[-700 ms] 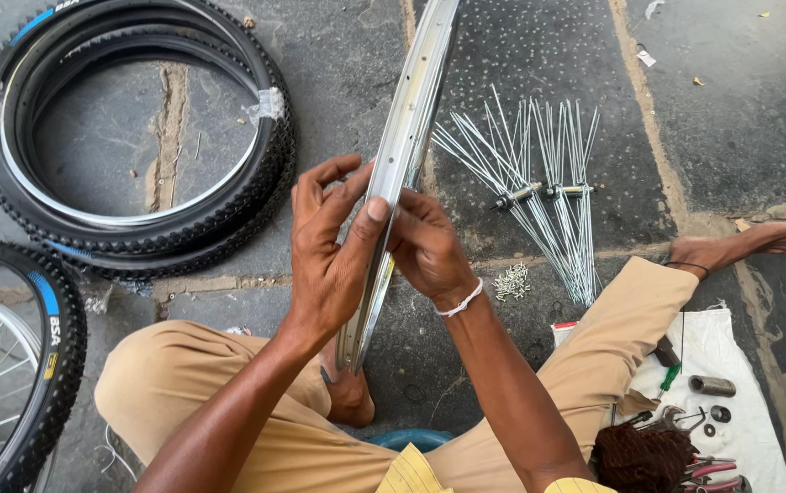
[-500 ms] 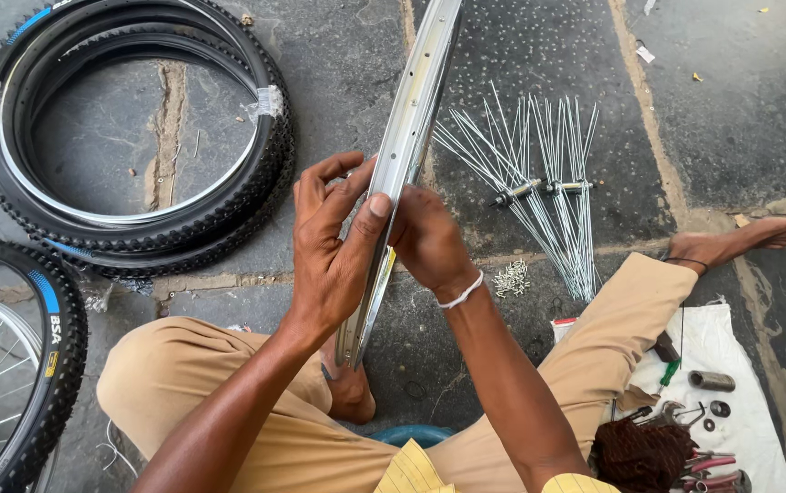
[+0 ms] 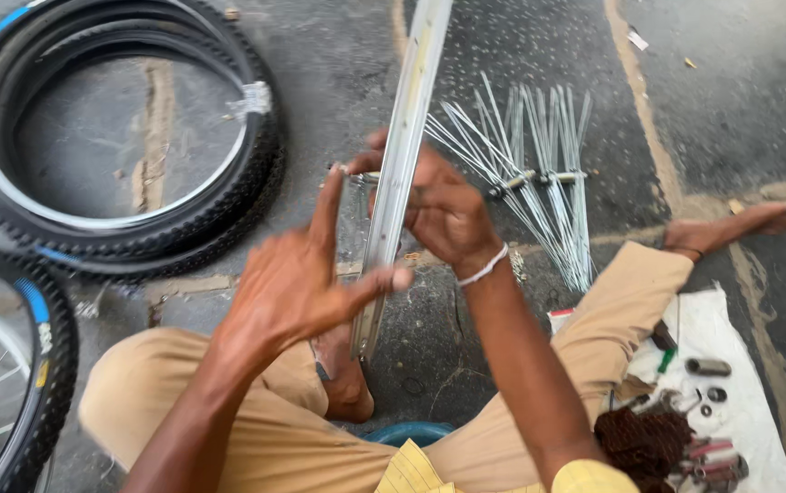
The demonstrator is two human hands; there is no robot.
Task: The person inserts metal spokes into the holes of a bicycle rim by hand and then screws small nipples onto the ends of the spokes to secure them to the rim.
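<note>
A shiny metal wheel rim [image 3: 402, 173] stands on its edge in the middle, running up to 12 o'clock. The left hand [image 3: 297, 278] is open, thumb touching the rim. The right hand [image 3: 443, 210] has its grip closed on the rim's other side. Loose spokes [image 3: 539, 183] lie at 2 o'clock, tyres [image 3: 128, 137] at 10 o'clock.

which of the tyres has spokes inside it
The tyre at the lower left edge, with a blue stripe; thin spokes show inside it. The stacked tyres at upper left ring only bare pavement.
</note>
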